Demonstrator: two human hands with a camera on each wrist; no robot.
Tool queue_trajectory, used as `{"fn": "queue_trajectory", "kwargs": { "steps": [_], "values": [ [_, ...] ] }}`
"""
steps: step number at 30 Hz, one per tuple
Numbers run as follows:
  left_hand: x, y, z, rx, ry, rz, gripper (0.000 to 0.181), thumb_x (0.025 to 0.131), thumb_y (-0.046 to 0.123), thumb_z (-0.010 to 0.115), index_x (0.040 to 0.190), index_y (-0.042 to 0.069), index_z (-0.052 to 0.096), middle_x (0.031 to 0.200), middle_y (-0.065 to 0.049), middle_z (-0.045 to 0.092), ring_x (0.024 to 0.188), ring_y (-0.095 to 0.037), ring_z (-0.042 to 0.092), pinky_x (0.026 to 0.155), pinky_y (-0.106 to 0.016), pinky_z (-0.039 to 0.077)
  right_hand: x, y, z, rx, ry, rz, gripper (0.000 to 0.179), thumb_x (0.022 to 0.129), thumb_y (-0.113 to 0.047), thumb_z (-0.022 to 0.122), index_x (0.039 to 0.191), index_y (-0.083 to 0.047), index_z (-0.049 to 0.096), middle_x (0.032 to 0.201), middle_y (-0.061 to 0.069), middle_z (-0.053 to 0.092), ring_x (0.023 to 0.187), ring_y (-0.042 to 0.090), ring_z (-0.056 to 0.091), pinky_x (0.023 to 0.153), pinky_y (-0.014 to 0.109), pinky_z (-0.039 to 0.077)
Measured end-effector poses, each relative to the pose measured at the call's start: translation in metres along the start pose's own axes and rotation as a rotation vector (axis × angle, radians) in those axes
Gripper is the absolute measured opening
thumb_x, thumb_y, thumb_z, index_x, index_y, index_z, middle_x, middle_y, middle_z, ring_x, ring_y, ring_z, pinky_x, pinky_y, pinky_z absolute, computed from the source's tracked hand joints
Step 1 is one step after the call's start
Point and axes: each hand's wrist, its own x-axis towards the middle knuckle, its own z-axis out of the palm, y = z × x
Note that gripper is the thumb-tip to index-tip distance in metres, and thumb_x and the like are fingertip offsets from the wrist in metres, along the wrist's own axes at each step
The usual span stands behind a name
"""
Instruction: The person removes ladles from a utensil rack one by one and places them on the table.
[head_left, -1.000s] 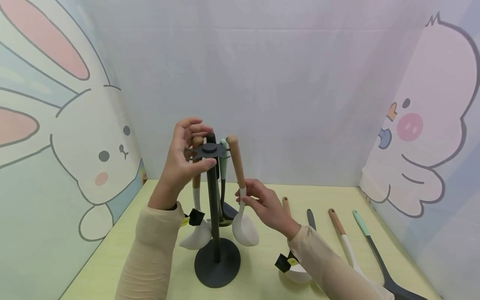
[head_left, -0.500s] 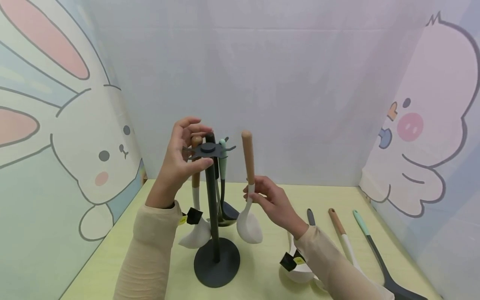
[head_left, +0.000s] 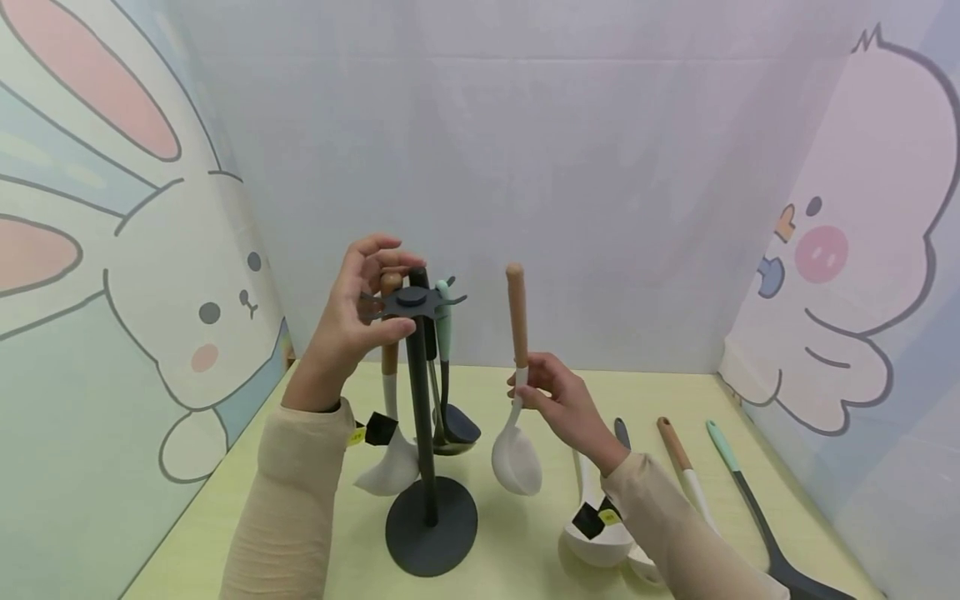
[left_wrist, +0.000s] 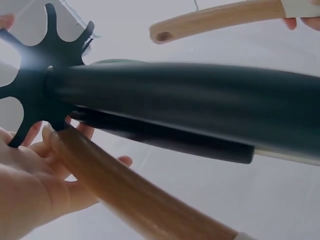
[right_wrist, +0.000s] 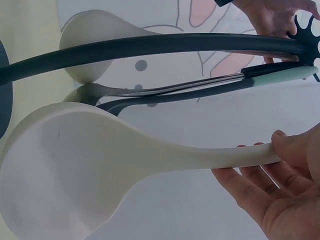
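A white ladle with a wooden handle (head_left: 517, 450) is upright, apart from the black utensil stand (head_left: 420, 408). My right hand (head_left: 566, 404) pinches its white neck between thumb and fingers, which the right wrist view shows beside the white ladle bowl (right_wrist: 65, 170). Around the stand's hook plate (head_left: 411, 297), my left hand (head_left: 352, 321) curls its fingers behind and its thumb in front. Beside that hand hangs another wooden-handled white ladle (head_left: 393, 467). A green-handled dark ladle (head_left: 444, 333) and a black-handled metal utensil (left_wrist: 165, 137) also hang there.
Right of the stand lie a white ladle (head_left: 596, 546), a grey-handled utensil (head_left: 621, 433), a brown-handled white utensil (head_left: 678, 454) and a green-handled black utensil (head_left: 750, 496) on the pale yellow table (head_left: 517, 554). Cartoon-printed walls (head_left: 525, 192) enclose the table.
My right hand has lifted the white ladle off its hook and carried it right, away from the stand. My left hand has stayed at the hook plate, shifting slightly left with the stand.
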Motion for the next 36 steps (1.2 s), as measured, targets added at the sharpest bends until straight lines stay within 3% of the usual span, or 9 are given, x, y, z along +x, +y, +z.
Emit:
{"fn": "queue_trajectory", "kwargs": {
  "steps": [5,14,19,28,33,36],
  "values": [
    [-0.001,0.000,-0.005,0.023,-0.026,-0.001,0.075,0.075,0.009,0.068,0.143,0.016,0.038,0.133,-0.011,0.053,0.109,-0.027,0.048,0.081,-0.040,0.035,-0.002,0.009,-0.005,-0.008,0.024,0.072,0.032,0.095,0.006,0.061,0.126,0.002,0.054,0.103,0.021,0.067,0.092,0.027,0.070,0.074,0.041,0.059],
    [0.000,-0.001,-0.010,0.008,-0.056,0.005,0.075,0.073,0.006,0.064,0.143,0.009,0.037,0.132,-0.012,0.055,0.111,-0.028,0.050,0.085,-0.043,0.036,-0.004,0.024,-0.010,0.003,0.029,0.162,0.033,0.094,0.004,0.063,0.125,0.006,0.052,0.100,0.022,0.066,0.091,0.033,0.069,0.070,0.041,0.059],
    [0.000,-0.001,-0.012,-0.001,-0.072,0.006,0.072,0.075,0.004,0.063,0.143,0.010,0.038,0.133,-0.013,0.054,0.111,-0.028,0.051,0.087,-0.043,0.037,-0.007,0.032,-0.011,0.013,0.034,0.239,0.034,0.094,0.004,0.063,0.125,0.007,0.051,0.101,0.026,0.064,0.092,0.035,0.068,0.069,0.040,0.059],
    [0.000,0.001,-0.015,0.015,-0.084,-0.007,0.072,0.074,0.005,0.061,0.143,0.009,0.038,0.133,-0.014,0.054,0.112,-0.028,0.052,0.089,-0.041,0.040,-0.009,0.048,-0.013,0.016,0.062,0.326,0.034,0.093,0.003,0.064,0.125,0.006,0.051,0.097,0.017,0.065,0.090,0.035,0.068,0.067,0.043,0.059],
    [-0.001,0.001,-0.017,0.007,-0.100,-0.015,0.071,0.076,0.008,0.064,0.143,0.014,0.040,0.135,-0.015,0.054,0.113,-0.029,0.052,0.091,-0.041,0.041,-0.010,0.056,-0.011,0.025,0.085,0.391,0.035,0.093,0.002,0.065,0.125,0.004,0.052,0.097,0.015,0.065,0.087,0.029,0.067,0.066,0.043,0.059],
    [-0.001,-0.001,-0.019,-0.025,-0.117,-0.007,0.073,0.079,0.016,0.072,0.144,0.012,0.039,0.136,-0.016,0.053,0.115,-0.028,0.052,0.091,-0.038,0.044,-0.011,0.060,-0.011,0.033,0.093,0.429,0.036,0.093,0.001,0.065,0.126,0.005,0.051,0.097,0.015,0.064,0.085,0.026,0.067,0.066,0.044,0.059]
  ]
}}
